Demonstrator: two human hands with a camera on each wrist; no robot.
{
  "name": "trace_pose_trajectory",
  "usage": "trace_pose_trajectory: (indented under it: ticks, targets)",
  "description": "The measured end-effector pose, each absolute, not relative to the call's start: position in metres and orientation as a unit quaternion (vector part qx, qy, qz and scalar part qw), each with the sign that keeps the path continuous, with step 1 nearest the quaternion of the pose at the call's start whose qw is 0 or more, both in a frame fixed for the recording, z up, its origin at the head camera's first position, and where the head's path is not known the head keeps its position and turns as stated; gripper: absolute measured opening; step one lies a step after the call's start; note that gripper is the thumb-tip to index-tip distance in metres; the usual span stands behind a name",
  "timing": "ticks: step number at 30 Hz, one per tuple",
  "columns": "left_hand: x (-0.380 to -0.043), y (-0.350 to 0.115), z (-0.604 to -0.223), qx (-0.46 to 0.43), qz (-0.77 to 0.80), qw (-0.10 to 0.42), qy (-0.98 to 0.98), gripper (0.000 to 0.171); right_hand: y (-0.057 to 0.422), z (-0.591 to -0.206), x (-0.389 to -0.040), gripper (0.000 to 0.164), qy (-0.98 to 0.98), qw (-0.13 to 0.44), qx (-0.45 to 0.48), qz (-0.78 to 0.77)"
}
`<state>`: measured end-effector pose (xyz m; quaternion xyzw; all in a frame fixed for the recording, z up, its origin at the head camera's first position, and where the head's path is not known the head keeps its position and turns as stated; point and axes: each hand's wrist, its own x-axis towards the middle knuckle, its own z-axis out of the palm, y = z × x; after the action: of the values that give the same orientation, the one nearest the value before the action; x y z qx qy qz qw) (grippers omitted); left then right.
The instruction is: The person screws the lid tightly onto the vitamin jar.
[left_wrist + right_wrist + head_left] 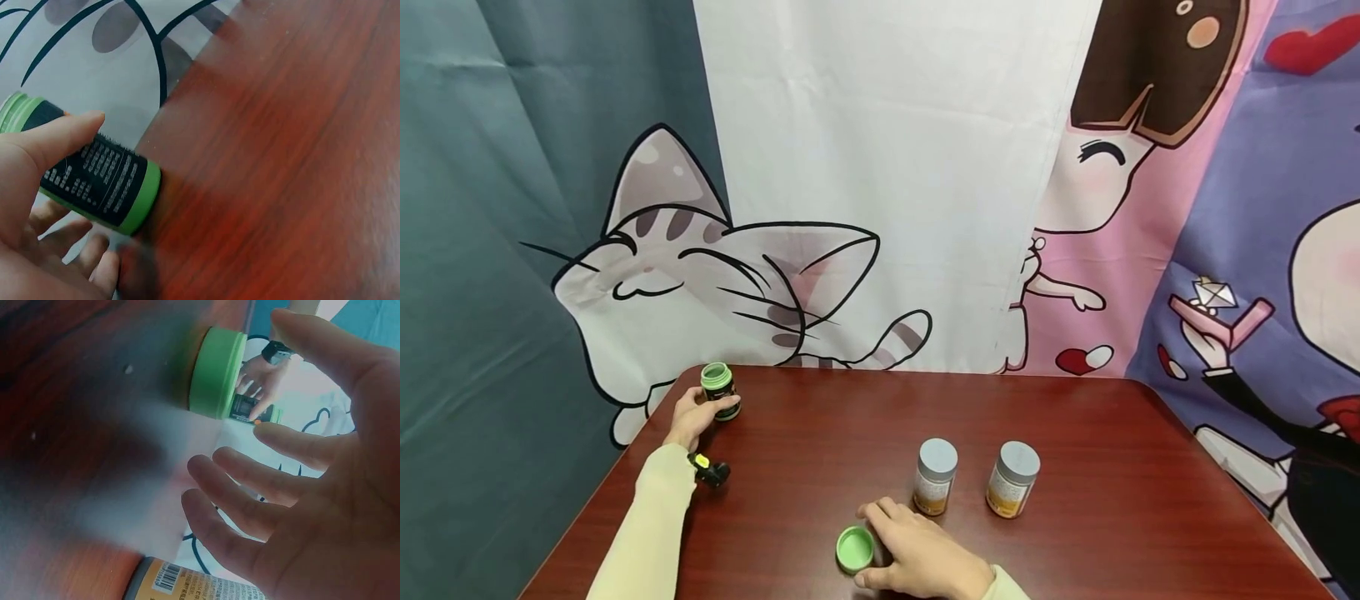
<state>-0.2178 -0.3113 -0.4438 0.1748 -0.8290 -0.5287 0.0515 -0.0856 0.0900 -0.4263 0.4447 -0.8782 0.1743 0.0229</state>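
At the table's far left corner my left hand (696, 417) holds a lidless green jar (718, 379) with a black label. The left wrist view shows the thumb across that label and the other fingers around the far side; the jar's green base (145, 199) is at the tabletop. Near the front, a green lid (855, 549) lies with its hollow side up. My right hand (925, 554) hovers beside the lid, thumb and fingers spread around its right side. In the right wrist view a gap shows between the fingers and the lid (215, 374).
Two jars with grey lids stand right of centre: one (936, 475) just beyond my right hand, the other (1012, 479) farther right. A printed cloth (895, 167) hangs behind the far edge of the brown table (820, 433).
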Motion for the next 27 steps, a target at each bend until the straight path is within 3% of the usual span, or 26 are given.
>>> trace_pose_trajectory:
  ticks: [17,27]
  targets:
    - [-0.195,-0.264,-0.448,0.067,-0.503,0.025,-0.861,0.068,0.084,-0.437,-0.085,0.057,-0.866,0.029,0.471,0.167]
    - [-0.182,-0.210,-0.446,-0.038,-0.541,0.009,-0.840,0.062,0.083,-0.439,-0.084,0.065,-0.871,-0.003,0.476,0.121]
